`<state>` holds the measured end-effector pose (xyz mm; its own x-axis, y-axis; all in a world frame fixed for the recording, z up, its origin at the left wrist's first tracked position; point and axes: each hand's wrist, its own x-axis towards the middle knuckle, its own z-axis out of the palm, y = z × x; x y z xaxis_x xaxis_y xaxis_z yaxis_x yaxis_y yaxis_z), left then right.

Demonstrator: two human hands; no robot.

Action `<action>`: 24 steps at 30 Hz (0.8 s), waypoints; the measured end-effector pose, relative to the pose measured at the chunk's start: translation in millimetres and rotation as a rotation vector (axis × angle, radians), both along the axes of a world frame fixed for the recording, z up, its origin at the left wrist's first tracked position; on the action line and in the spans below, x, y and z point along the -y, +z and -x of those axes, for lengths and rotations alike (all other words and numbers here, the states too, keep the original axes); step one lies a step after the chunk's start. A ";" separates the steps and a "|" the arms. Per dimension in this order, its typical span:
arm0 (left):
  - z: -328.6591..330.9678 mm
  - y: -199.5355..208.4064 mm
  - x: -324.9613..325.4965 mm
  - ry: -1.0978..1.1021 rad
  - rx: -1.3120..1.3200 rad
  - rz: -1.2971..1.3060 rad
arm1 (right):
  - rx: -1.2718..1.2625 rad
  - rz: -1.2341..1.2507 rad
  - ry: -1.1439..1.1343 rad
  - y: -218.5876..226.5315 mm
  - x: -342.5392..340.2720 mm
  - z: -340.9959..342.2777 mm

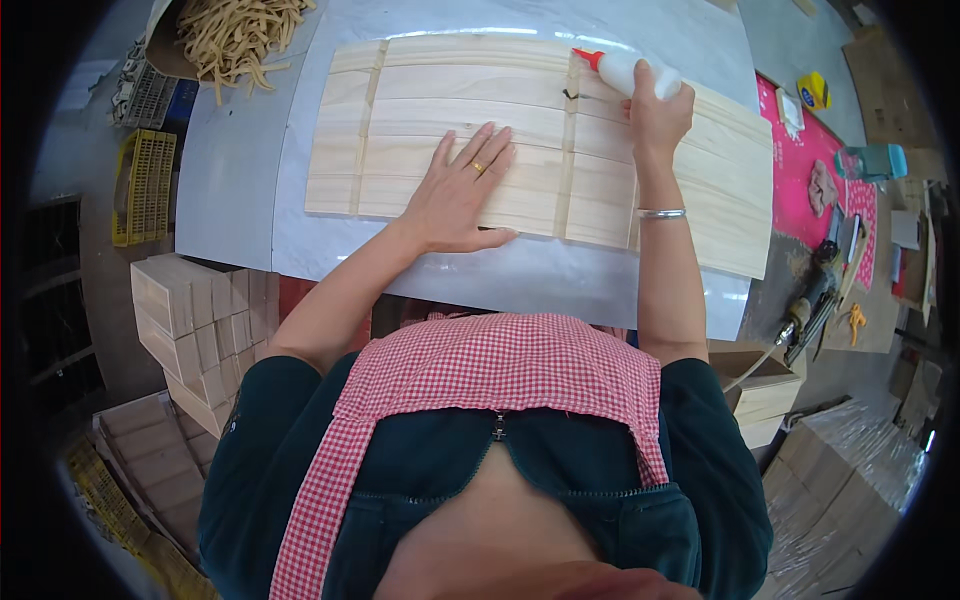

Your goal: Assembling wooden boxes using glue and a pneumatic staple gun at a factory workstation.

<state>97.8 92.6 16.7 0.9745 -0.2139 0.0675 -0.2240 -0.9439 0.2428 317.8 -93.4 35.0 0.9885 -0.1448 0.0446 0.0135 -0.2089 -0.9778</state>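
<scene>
Pale wooden boards [460, 85] lie side by side on the grey-white worktable [290, 170], crossed by several narrow grooves. My left hand [462, 190] rests flat on the boards left of the middle, fingers spread, with the thumb by their near edge. In my right hand [660, 110] is a white glue bottle [622, 76] with a red nozzle, tilted so its tip points left. That tip is at the far end of a groove [568, 150]; whether it touches the wood I cannot tell. A small dark mark shows beside the groove.
A container of tan strips [240, 40] stands at the table's far left. Stacked wooden boxes [190, 320] are below on the left, near a yellow crate [145, 185]. To the right are a power tool [800, 315] with a hose, a pink sheet [800, 150] and a yellow tape measure [814, 90].
</scene>
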 end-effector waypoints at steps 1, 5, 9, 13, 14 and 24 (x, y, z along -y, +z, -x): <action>-1.0 -0.1 1.3 0.000 0.003 -0.001 | 0.015 0.037 -0.012 -3.0 1.4 -0.3; 0.8 -2.3 0.4 0.007 0.026 0.010 | -0.002 0.029 0.005 -2.3 12.8 15.7; 1.8 -4.3 0.6 0.007 0.058 0.004 | -0.044 0.033 0.015 0.1 32.1 47.7; -0.9 -7.2 1.4 0.005 0.090 -0.019 | -0.094 0.050 0.036 0.8 59.2 84.3; -3.3 -8.0 2.0 0.002 0.106 -0.034 | -0.097 0.059 0.048 0.9 68.5 92.0; 0.3 -15.5 2.7 0.010 0.135 -0.127 | -0.179 0.142 0.125 19.7 110.4 177.8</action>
